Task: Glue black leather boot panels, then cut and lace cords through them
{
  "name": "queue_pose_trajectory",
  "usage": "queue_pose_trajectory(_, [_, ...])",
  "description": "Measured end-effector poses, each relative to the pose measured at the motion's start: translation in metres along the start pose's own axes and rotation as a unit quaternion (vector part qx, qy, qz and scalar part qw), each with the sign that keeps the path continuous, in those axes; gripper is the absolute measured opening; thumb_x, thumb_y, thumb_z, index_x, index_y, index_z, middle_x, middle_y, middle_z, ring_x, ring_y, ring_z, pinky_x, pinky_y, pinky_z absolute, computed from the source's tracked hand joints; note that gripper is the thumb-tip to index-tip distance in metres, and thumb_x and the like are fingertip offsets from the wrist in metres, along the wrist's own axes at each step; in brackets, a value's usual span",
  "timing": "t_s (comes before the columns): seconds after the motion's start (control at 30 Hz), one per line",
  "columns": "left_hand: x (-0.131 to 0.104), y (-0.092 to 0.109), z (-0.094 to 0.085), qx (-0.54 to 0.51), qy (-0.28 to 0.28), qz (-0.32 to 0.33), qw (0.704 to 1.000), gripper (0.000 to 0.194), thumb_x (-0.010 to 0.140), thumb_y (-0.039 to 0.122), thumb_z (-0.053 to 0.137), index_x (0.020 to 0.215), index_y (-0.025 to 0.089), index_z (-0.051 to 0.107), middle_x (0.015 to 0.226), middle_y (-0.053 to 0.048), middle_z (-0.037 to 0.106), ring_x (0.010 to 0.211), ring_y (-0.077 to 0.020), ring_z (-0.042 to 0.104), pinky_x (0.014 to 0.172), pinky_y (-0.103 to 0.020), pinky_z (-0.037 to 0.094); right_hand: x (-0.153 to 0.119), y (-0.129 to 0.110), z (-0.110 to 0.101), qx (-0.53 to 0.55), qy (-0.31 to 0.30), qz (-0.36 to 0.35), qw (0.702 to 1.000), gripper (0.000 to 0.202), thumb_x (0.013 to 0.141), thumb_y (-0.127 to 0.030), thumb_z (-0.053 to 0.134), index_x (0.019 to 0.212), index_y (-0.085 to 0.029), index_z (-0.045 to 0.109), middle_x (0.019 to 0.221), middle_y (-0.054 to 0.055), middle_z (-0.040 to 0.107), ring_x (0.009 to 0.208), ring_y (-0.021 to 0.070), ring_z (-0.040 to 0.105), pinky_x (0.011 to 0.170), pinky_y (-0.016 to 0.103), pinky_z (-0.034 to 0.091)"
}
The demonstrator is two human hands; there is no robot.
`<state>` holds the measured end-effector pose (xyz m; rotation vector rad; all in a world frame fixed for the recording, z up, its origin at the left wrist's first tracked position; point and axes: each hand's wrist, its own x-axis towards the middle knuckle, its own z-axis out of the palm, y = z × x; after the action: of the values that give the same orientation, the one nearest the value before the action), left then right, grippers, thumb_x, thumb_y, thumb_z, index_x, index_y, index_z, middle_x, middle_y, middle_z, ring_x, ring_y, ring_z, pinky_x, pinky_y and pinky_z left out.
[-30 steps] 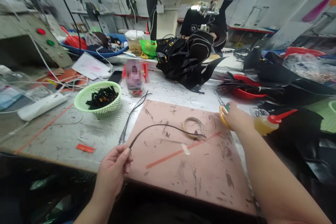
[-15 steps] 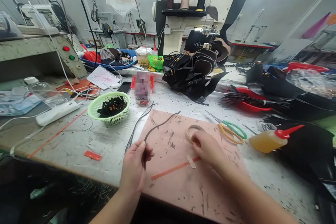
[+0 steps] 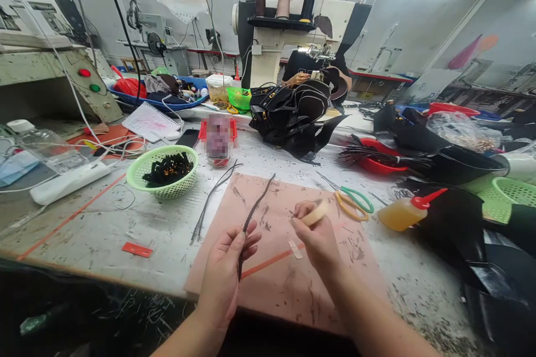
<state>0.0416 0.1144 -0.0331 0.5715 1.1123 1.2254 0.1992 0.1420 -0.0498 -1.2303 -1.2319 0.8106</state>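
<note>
My left hand (image 3: 231,252) pinches a thin dark cord (image 3: 258,201) between thumb and fingers; its free end points away from me over the pink mat (image 3: 268,301). To the right, my right hand (image 3: 317,240) is closed round a roll of beige tape (image 3: 317,213), raised above the mat. Below the hands, an orange strip (image 3: 268,264) lies on the mat, with a short whitish piece of tape (image 3: 295,250) across it. Left of the mat's upper edge rest loose dark cords (image 3: 211,201). Scissors with green and orange handles (image 3: 354,203) lie right of the tape roll.
A green basket (image 3: 190,181) of small black pieces stands at left. Glue sits in a red-tipped bottle (image 3: 402,213) on the right. Black bag parts (image 3: 288,117) are piled before a sewing machine (image 3: 268,39), where another person's hand (image 3: 298,78) shows. A red tag (image 3: 137,249) lies front left.
My right hand has lifted the tape roll off the mat. My left hand has moved slightly right with the cord, which now points more steeply away. The view has shifted a little right.
</note>
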Motion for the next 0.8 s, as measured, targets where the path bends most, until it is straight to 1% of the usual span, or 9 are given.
queue_pose_trajectory(0.07, [-0.003,-0.003,0.002,0.009,-0.019,-0.002,1.000,0.028,0.061,0.041,0.072,0.067,0.017,0.058,0.114,-0.011,0.062,0.100,-0.0261,0.059,0.084,-0.035,0.044,-0.012,-0.013,0.011,0.210,0.033,0.033,0.977,0.020,0.066,-0.026,0.057,0.064,-0.021,0.037,0.067,-0.003,0.040,0.064,0.0134,0.043,0.059,0.027,0.036])
queue_pose_trajectory(0.1, [-0.005,-0.005,0.003,0.016,-0.031,-0.003,0.999,0.026,0.062,0.039,0.072,0.066,0.017,0.058,0.119,-0.010,0.059,0.106,-0.0271,0.055,0.088,-0.036,0.041,-0.018,-0.018,0.017,0.267,0.041,0.044,0.962,0.021,0.067,-0.027,0.058,0.064,-0.021,0.038,0.068,-0.003,0.040,0.064,0.0129,0.043,0.061,0.027,0.036])
queue_pose_trajectory(0.17, [-0.007,-0.009,0.004,0.027,-0.063,-0.003,0.998,0.022,0.065,0.036,0.070,0.065,0.018,0.059,0.125,-0.009,0.054,0.117,-0.0274,0.046,0.096,-0.036,0.035,-0.027,-0.022,0.028,0.311,0.045,0.057,0.948,0.021,0.072,-0.028,0.059,0.067,-0.021,0.040,0.070,-0.004,0.040,0.066,0.0121,0.043,0.064,0.027,0.036])
queue_pose_trajectory(0.27, [-0.010,-0.013,0.005,0.027,-0.098,-0.009,0.995,0.018,0.070,0.034,0.067,0.064,0.019,0.058,0.125,-0.007,0.054,0.124,-0.0256,0.037,0.102,-0.036,0.026,-0.035,-0.017,0.037,0.313,0.028,0.054,0.948,0.018,0.076,-0.029,0.058,0.069,-0.022,0.043,0.071,-0.004,0.040,0.065,0.0111,0.041,0.065,0.026,0.036])
queue_pose_trajectory(0.33, [-0.011,-0.013,0.004,0.027,-0.104,-0.019,0.994,0.018,0.069,0.033,0.066,0.062,0.019,0.058,0.121,-0.008,0.057,0.124,-0.0262,0.037,0.103,-0.037,0.024,-0.038,-0.014,0.039,0.314,0.015,0.049,0.948,0.017,0.077,-0.029,0.058,0.071,-0.022,0.044,0.072,-0.004,0.041,0.065,0.0110,0.040,0.065,0.026,0.036])
queue_pose_trajectory(0.53, [-0.008,-0.013,0.004,0.012,-0.108,-0.041,0.993,0.018,0.066,0.032,0.069,0.060,0.019,0.058,0.113,-0.007,0.060,0.121,-0.0242,0.040,0.100,-0.032,0.026,-0.038,-0.025,0.038,0.353,0.023,0.068,0.933,0.024,0.073,-0.037,0.061,0.066,-0.022,0.043,0.068,-0.004,0.041,0.061,0.0114,0.040,0.061,0.026,0.038])
queue_pose_trajectory(0.6, [-0.007,-0.014,0.005,0.007,-0.110,-0.051,0.993,0.018,0.064,0.032,0.070,0.060,0.019,0.059,0.104,-0.005,0.063,0.112,-0.0227,0.047,0.096,-0.030,0.031,-0.038,-0.030,0.038,0.370,0.027,0.079,0.925,0.025,0.074,-0.038,0.061,0.065,-0.023,0.043,0.066,-0.004,0.039,0.058,0.0111,0.038,0.058,0.025,0.039])
queue_pose_trajectory(0.7, [-0.006,-0.014,0.006,0.008,-0.106,-0.047,0.993,0.018,0.062,0.033,0.072,0.066,0.019,0.061,0.079,-0.001,0.064,0.088,-0.0178,0.054,0.083,-0.026,0.037,-0.038,-0.030,0.037,0.380,0.031,0.085,0.921,0.024,0.075,-0.038,0.059,0.067,-0.023,0.041,0.067,-0.004,0.038,0.058,0.0112,0.038,0.056,0.025,0.039])
queue_pose_trajectory(0.8, [-0.007,-0.014,0.005,0.001,-0.107,-0.046,0.993,0.021,0.062,0.035,0.072,0.064,0.018,0.060,0.066,0.001,0.061,0.075,-0.0146,0.052,0.074,-0.024,0.038,-0.037,-0.023,0.030,0.304,0.003,0.041,0.952,0.019,0.071,-0.028,0.062,0.070,-0.024,0.043,0.072,-0.004,0.042,0.061,0.0114,0.042,0.056,0.025,0.040])
